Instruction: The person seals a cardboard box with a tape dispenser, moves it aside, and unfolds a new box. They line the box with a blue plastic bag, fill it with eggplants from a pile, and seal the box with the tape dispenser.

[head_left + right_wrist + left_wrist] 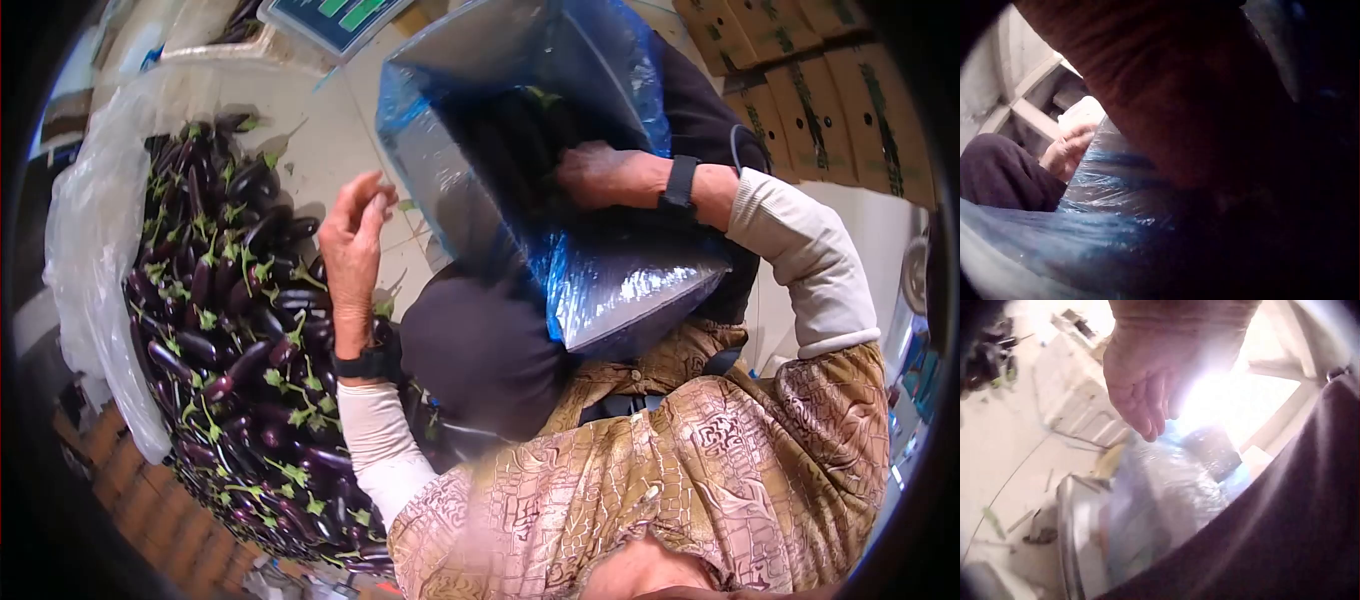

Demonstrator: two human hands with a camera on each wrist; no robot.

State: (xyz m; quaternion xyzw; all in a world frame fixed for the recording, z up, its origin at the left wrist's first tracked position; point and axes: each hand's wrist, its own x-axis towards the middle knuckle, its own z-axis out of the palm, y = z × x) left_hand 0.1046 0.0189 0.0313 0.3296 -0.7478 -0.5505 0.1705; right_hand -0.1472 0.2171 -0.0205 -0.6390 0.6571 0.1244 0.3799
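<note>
A box lined with blue plastic [440, 190] stands tilted between the person's knees, with dark eggplants [510, 135] inside. The right hand [605, 175] reaches down into it, over the eggplants; its fingers are lost in shadow, and in the right wrist view the hand [1191, 106] is mostly dark. Outside the box, the left hand [355, 225] hangs in the air between the box and a large eggplant heap [230, 340], its fingers loosely bent around nothing. The left wrist view shows that hand [1154, 369] above the plastic liner [1172, 481], fingers hanging down.
Clear plastic sheeting [95, 260] edges the heap on the left. A scale with a green display [340, 15] is at the top. Stacked cartons [840, 110] stand at the upper right. Stray leaves and stems lie on the tiled floor [345, 130].
</note>
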